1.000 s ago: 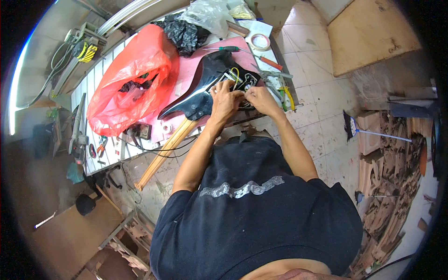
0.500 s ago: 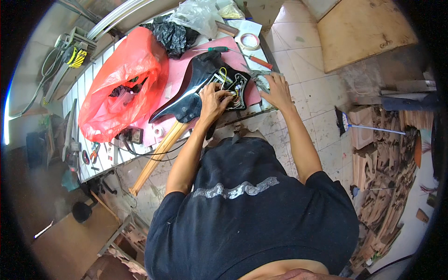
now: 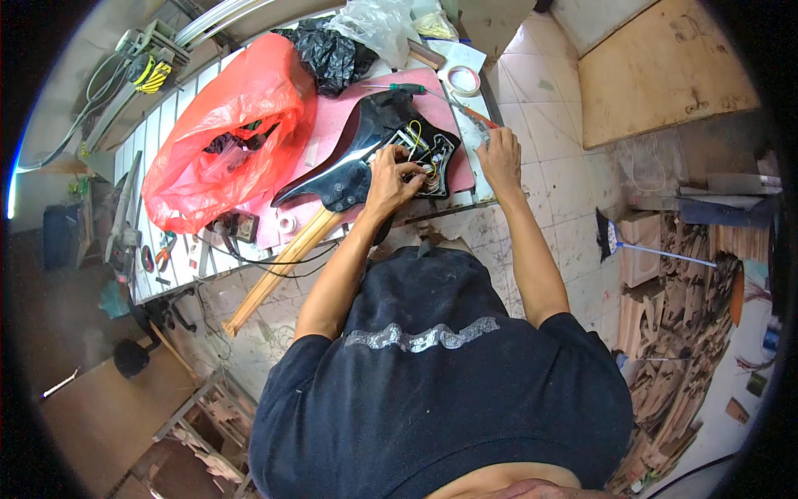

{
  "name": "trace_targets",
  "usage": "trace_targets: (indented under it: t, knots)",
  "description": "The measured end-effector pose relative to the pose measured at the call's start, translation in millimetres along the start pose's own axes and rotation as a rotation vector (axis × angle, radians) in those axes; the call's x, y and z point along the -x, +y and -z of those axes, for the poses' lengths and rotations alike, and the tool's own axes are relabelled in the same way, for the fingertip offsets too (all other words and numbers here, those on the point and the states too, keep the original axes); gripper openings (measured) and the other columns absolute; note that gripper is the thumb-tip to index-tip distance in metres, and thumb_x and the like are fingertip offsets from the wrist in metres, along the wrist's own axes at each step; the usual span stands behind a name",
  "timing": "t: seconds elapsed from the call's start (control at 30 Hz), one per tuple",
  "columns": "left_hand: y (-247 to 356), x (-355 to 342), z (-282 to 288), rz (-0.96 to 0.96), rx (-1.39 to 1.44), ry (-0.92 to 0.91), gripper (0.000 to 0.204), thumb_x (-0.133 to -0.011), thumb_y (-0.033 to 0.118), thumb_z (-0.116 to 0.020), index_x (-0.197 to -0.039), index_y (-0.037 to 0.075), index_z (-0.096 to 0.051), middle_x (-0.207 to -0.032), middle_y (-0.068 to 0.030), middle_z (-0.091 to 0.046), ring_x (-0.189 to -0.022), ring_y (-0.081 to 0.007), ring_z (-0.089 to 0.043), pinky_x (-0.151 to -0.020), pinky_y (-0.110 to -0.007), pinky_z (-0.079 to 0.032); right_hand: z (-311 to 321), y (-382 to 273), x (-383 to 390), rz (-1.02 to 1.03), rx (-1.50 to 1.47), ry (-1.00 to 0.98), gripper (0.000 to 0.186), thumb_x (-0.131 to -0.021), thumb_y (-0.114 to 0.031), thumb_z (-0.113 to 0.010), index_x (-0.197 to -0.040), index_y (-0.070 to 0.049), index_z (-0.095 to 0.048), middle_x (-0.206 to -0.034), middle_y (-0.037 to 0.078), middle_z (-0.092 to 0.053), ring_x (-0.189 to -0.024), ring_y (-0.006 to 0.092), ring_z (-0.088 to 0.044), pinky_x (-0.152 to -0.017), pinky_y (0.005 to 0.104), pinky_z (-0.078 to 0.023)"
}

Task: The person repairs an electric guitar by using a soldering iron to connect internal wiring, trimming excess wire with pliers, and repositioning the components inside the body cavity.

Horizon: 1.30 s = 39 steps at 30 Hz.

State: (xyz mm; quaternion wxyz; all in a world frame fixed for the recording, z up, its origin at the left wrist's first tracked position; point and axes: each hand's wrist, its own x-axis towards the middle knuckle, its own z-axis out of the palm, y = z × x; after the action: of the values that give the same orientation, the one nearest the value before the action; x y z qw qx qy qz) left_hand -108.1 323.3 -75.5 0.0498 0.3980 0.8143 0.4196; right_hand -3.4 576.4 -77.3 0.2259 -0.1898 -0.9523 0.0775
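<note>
A glossy black electric guitar body lies back up on the table, its pale wooden neck reaching out over the near edge. Wires and small electronic parts show in its opened cavity. My left hand rests on the body with fingers pinched among these wires; what they grip is too small to make out. At the table's right edge my right hand is closed around grey pliers, mostly hidden by the fingers. Just beyond lies an orange-handled tool, and a green-handled screwdriver lies above the guitar.
A red plastic bag fills the table's left part, with a black bag and a clear bag behind. Masking tape sits far right. A cable trails along the near edge. Wood scraps are piled at right.
My right hand has closed on the pliers, which lay spread beside its fingers, and has lifted them slightly. My left hand stays at the cavity. The whole view has shifted a little.
</note>
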Motion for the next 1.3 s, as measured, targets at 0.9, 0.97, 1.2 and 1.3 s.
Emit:
trace_targets:
  t: [0.9, 0.97, 1.2, 1.3]
  knots:
    - [6.0, -1.8, 1.8, -0.026, -0.017, -0.008, 0.019, -0.080, 0.026, -0.080, -0.092, 0.012, -0.083, -0.112, -0.0091, -0.061, -0.114, -0.0301, -0.052, -0.098, -0.044, -0.039, 118.5, -46.5, 87.1, -0.434, -0.675, -0.656, 0.057, -0.100, -0.045, -0.064, -0.133, 0.001, -0.064, -0.108, 0.023, -0.074, -0.078, 0.0283, -0.070, -0.076, 0.0396, -0.055]
    - [4.3, 0.0, 3.4, -0.021, -0.013, -0.009, 0.018, -0.081, 0.026, -0.080, -0.092, 0.012, -0.082, -0.112, -0.0092, -0.062, -0.114, -0.0301, -0.052, -0.098, -0.044, -0.039, 121.7, -64.4, 77.1, -0.477, -0.545, -0.687, 0.056, -0.097, -0.047, -0.065, -0.121, 0.004, -0.069, -0.099, 0.028, -0.072, -0.098, 0.0448, -0.070, -0.089, 0.0479, -0.052]
    - [5.0, -0.7, 3.7, -0.017, 0.006, 0.005, 0.019, -0.081, 0.028, -0.079, -0.091, 0.012, -0.082, -0.112, -0.0093, -0.062, -0.114, -0.0304, -0.052, -0.099, -0.044, -0.038, 88.7, -68.6, 69.3, -0.505, -0.341, -0.873, 0.053, -0.094, -0.045, -0.068, -0.094, 0.009, -0.072, -0.091, 0.032, -0.071, -0.091, 0.0462, -0.070, -0.083, 0.0522, -0.053]
    - [3.2, -0.5, 2.0, -0.024, 0.015, 0.025, 0.020, -0.081, 0.028, -0.078, -0.091, 0.012, -0.082, -0.111, -0.0094, -0.062, -0.113, -0.0306, -0.052, -0.099, -0.044, -0.038, 87.4, -72.7, 62.5, -0.525, -0.329, -0.963, 0.048, -0.094, -0.040, -0.067, -0.086, 0.007, -0.071, -0.080, 0.023, -0.072, -0.077, 0.0371, -0.071, -0.074, 0.0481, -0.054]
